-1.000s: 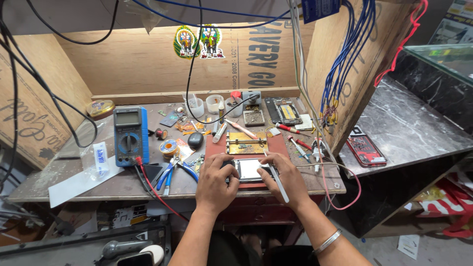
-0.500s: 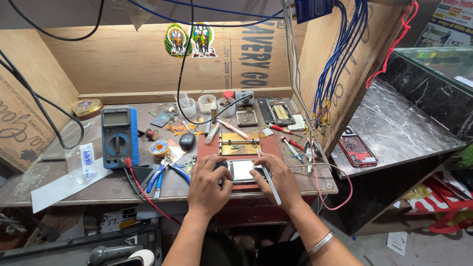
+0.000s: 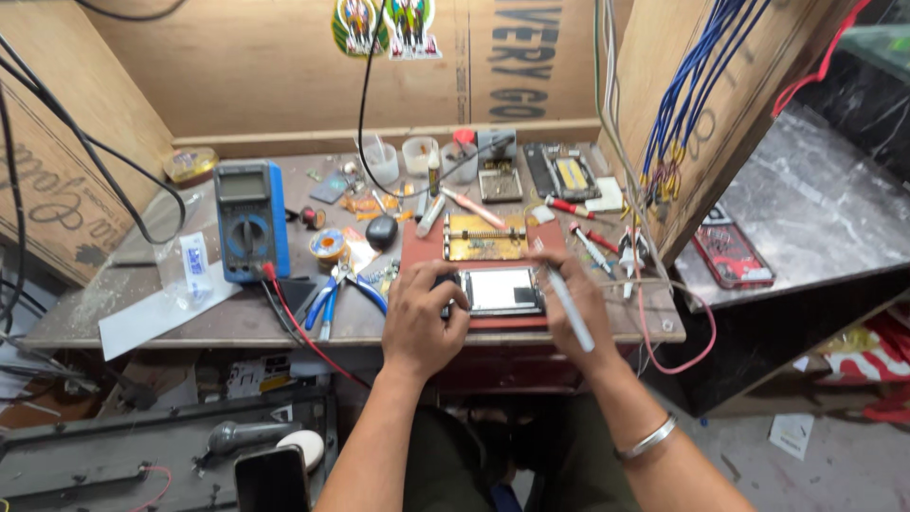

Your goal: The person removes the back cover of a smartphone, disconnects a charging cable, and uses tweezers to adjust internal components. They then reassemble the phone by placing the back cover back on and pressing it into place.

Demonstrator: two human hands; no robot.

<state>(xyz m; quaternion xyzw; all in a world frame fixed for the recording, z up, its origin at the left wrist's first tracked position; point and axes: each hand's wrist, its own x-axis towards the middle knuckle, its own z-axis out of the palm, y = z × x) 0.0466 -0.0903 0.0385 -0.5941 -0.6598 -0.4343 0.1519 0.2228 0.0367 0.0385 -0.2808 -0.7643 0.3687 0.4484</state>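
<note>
A small phone with a pale screen lies flat on a red mat at the front of a worn workbench. My left hand grips the phone's left end. My right hand rests at its right end and holds a thin white tool along the fingers, tip towards the phone. Just behind the phone a brass-coloured holding jig sits on the mat.
A blue multimeter with red and black leads stands at left, blue-handled pliers beside it. Small jars, screwdrivers and parts crowd the back. Blue wires hang on the right wooden wall. A red-cased phone lies on the stone counter at right.
Both hands stay at the phone's ends in about the same pose. The view has shifted a little, so the bench sits higher in the picture than before.
</note>
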